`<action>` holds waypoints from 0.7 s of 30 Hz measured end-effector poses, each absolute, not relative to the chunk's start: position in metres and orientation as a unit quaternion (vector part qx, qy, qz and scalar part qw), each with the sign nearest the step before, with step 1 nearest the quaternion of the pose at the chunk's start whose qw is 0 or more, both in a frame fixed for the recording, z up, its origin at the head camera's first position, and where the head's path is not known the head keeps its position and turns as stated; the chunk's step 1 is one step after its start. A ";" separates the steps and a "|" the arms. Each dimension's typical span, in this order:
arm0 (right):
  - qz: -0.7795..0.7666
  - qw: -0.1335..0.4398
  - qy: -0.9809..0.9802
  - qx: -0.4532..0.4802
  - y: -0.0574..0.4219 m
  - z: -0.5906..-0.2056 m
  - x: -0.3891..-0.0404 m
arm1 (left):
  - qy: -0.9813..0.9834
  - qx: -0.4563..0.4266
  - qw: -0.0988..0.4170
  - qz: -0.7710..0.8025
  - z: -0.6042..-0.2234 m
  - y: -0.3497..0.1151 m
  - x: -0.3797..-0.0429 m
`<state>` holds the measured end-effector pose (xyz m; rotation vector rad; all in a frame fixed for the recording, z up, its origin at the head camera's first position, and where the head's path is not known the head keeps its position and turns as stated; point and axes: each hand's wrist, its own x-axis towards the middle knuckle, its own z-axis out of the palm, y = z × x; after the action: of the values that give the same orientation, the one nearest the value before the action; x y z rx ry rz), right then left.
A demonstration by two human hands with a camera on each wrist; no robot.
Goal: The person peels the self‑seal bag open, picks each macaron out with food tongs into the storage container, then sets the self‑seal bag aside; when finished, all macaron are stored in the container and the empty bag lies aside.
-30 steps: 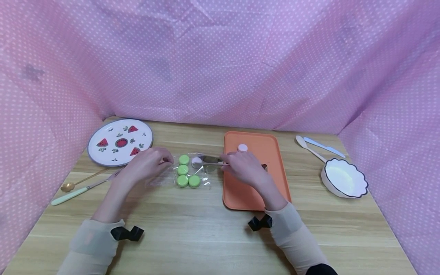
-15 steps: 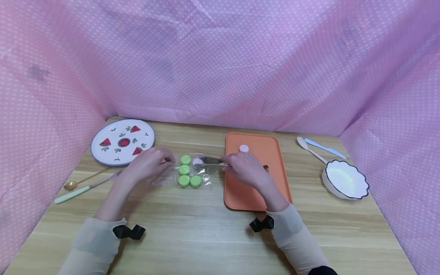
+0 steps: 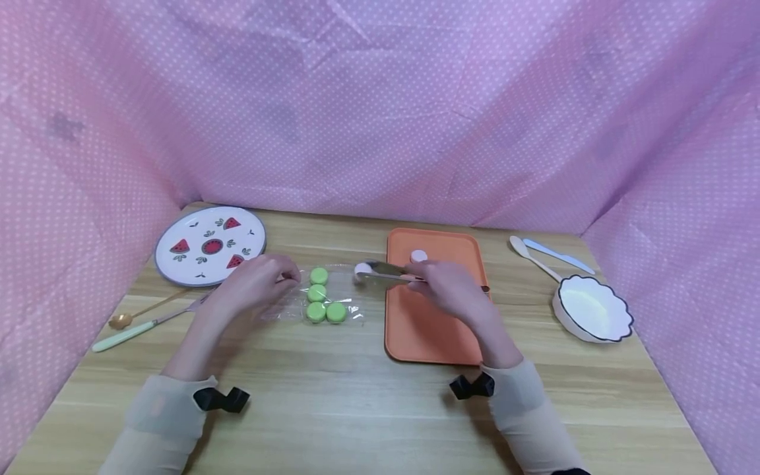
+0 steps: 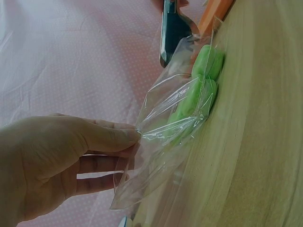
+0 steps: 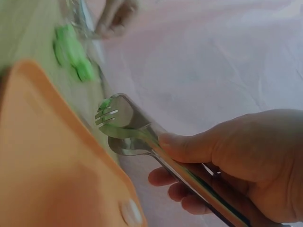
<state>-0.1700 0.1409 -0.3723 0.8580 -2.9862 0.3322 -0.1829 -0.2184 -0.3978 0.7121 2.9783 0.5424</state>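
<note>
My left hand [image 3: 255,282] pinches the left end of a clear plastic bag [image 4: 151,104] between thumb and fingers. Several round green macarons [image 3: 317,293] lie in the bag. My right hand [image 3: 451,290] grips metal serving tongs [image 5: 165,161], which have a slotted, fork-like jaw and a spoon-like one. At the tongs' tips, by the bag's right end, is a pale pink macaron [image 3: 363,270]; in the right wrist view the tips hide it. Under the right hand lies an orange tray [image 3: 430,340], with another pale pink macaron [image 3: 418,255] near its back.
A watermelon-patterned plate [image 3: 192,231] is at the back left. In front of it lie a gold spoon [image 3: 121,321] and a fork [image 3: 125,336] with a pale green handle. On the right are a scalloped white bowl [image 3: 594,310], a beige spoon [image 3: 519,246] and a blue knife [image 3: 558,251].
My right hand has drawn the tongs to the right and slightly back, bringing the pale pink macaron from among the green ones to the bag's right end. The left hand stays in place.
</note>
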 end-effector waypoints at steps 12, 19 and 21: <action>0.135 0.025 -0.971 0.198 0.235 -0.361 -0.172 | 0.958 0.231 0.021 0.168 -0.398 -0.216 -0.184; 0.095 0.046 -0.981 0.161 0.269 -0.369 -0.171 | 0.958 0.232 0.019 0.168 -0.397 -0.216 -0.185; 0.091 0.048 -0.980 0.168 0.272 -0.371 -0.173 | 0.958 0.232 0.017 0.169 -0.397 -0.217 -0.184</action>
<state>-0.1732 0.2720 -0.3714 0.5136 -2.9898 0.2764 -0.1845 -0.2169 -0.3973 0.7223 2.9764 0.5266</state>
